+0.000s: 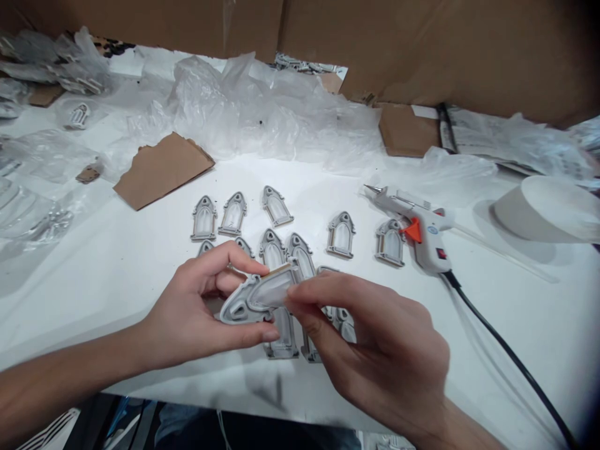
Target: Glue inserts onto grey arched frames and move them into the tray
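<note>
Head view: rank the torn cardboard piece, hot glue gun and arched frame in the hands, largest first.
Torn cardboard piece, then hot glue gun; the arched frame looks smallest, but camera nearness makes that unsure.

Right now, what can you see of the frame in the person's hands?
The gray arched frame looks like molded plastic, with small openings at its pointed end and a frosted pane. A tan strip runs along one edge. It is held tilted on its side, pointed end toward the left, pinched between the left hand and right hand.
</note>
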A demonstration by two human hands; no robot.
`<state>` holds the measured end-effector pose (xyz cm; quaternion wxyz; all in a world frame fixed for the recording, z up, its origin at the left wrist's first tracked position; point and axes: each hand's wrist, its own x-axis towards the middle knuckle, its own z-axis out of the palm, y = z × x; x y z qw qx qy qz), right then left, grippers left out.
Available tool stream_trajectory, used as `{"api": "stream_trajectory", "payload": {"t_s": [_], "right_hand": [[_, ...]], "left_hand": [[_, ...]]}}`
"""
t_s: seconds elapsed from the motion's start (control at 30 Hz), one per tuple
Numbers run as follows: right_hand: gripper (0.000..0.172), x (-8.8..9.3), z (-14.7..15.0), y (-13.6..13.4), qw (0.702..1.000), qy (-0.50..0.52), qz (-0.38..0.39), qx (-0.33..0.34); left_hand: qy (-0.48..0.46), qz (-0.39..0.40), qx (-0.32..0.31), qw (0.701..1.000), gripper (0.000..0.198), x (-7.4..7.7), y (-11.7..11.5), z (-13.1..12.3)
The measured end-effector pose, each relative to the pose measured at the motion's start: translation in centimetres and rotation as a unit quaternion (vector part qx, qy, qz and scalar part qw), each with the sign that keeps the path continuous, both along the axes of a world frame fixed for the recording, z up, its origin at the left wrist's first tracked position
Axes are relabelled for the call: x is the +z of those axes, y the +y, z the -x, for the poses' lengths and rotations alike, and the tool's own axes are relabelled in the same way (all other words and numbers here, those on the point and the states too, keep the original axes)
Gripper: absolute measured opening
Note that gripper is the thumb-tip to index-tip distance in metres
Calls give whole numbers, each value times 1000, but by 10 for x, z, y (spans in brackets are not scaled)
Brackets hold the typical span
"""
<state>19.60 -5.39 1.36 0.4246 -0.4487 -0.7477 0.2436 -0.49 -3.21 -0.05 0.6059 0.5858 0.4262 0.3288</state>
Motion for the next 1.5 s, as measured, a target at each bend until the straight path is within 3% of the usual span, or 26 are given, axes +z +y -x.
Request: {"api": "stream_trajectory", "payload": {"t_s": [0.67, 1.03, 1.23, 1.5], "right_hand": [[24, -2, 0, 1, 999, 20, -1, 30], [23, 0, -3, 1, 1000, 7, 3, 22], [21, 1, -4, 2, 1000, -11, -21, -18], [23, -3, -2, 1, 999, 9, -25, 27]], "left_hand": [[6, -19, -6, 1000, 37, 0, 1, -1], [1, -3, -11, 1000, 39, -1, 0, 0], [-13, -2, -13, 1000, 39, -2, -1, 0], [-17, -8, -12, 1000, 38, -3, 0, -1]]}}
